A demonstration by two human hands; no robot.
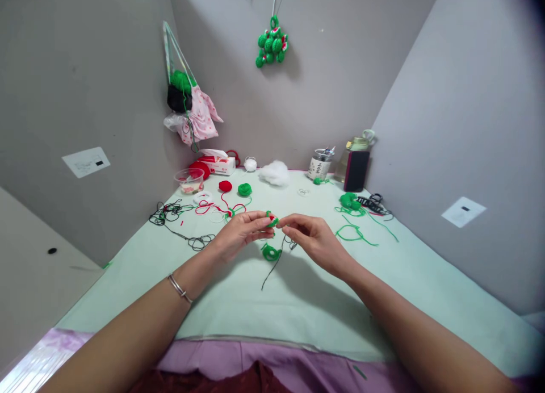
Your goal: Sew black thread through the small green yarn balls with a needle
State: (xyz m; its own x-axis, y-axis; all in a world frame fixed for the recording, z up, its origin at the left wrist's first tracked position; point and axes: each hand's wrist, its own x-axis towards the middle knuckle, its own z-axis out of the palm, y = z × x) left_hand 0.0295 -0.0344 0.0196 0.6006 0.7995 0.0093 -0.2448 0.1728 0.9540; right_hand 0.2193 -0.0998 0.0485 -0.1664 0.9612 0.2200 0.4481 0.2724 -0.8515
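Small yarn piece (272,218) pinched in the left hand (244,234), right hand (313,237) close at its edge

The left thumb and fingers grip the green, red and white piece near their tips, and it pokes out past them toward the right hand, raised above the table. The right thumb and forefinger are bent close together just beside the piece's right edge; whether they touch it, or pinch a needle or thread, I cannot tell. A bracelet (180,288) circles the left wrist.

Below the hands, a green yarn coil (271,252) lies on the pale green cloth (238,313), with a dark thread (272,272) trailing beside it. Left of the hands spreads a tangle of dark cord (166,212); beyond them sit a red ball (225,185) and a green ball (244,189). To the right lie a green yarn bundle (349,201) and loose green strands (353,231).

Along the back stand a clear tub (189,180), a tissue box (221,164), a white ball (250,164), fluffy stuffing (275,173), a can (319,168) of pens and a dark phone (356,171) upright against a bottle (343,166). Higher up hang a pink bag (202,117) and a cluster of green balls (271,44).
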